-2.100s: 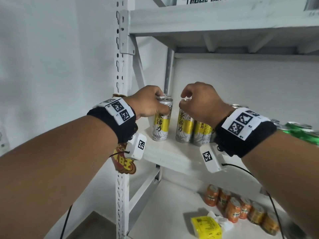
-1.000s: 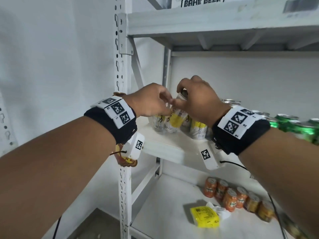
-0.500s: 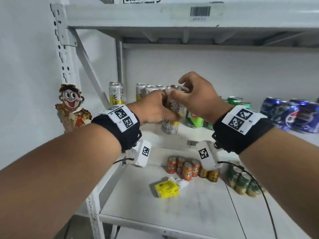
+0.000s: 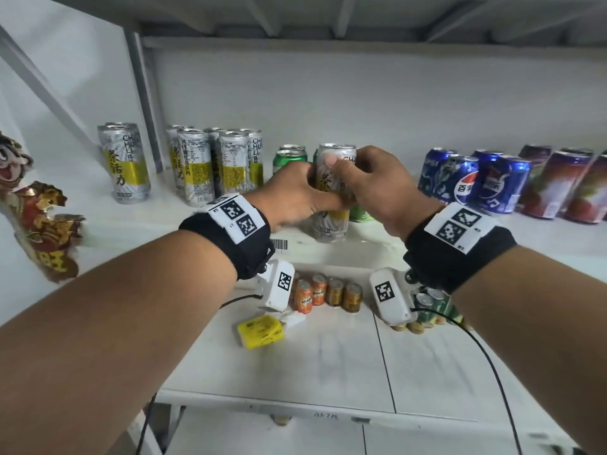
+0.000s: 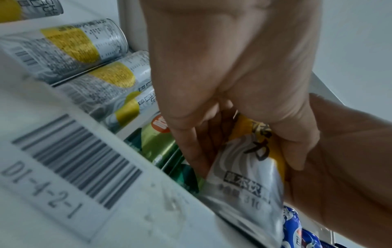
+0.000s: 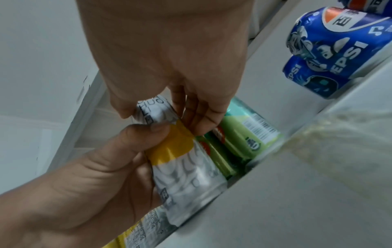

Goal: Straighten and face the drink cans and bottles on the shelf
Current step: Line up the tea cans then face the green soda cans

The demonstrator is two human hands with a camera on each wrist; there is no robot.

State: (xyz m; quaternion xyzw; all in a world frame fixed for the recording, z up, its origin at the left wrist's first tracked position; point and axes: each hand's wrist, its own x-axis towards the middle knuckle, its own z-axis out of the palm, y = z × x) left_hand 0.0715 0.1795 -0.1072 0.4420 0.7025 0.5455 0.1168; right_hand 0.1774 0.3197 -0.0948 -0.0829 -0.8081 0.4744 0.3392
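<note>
A tall silver-and-yellow can (image 4: pixel 331 221) is gripped by both hands near the front of the white shelf (image 4: pixel 164 221). My left hand (image 4: pixel 295 195) wraps its left side and my right hand (image 4: pixel 374 185) its right side, thumb on the label. It stands about upright in front of two green cans (image 4: pixel 290 156); whether its base touches the shelf is unclear. The left wrist view shows my left hand's fingers (image 5: pixel 191 151) curled behind the can (image 5: pixel 244 181). The right wrist view shows my right hand's fingers (image 6: pixel 203 117) behind the can (image 6: pixel 186 171).
More silver-and-yellow cans stand at the left, one alone (image 4: pixel 124 162) and a group (image 4: pixel 213 165). Blue Pepsi cans (image 4: pixel 476 178) and dark red cans (image 4: pixel 565 185) stand at the right. The lower shelf carries orange cans (image 4: pixel 325 292) and a yellow packet (image 4: pixel 261 331). A cartoon figure (image 4: pixel 36 208) hangs at the left.
Both hands lifted one silver-and-yellow can from the far-left group and brought it rightwards in front of the green cans. My view swung right and downwards with it.
</note>
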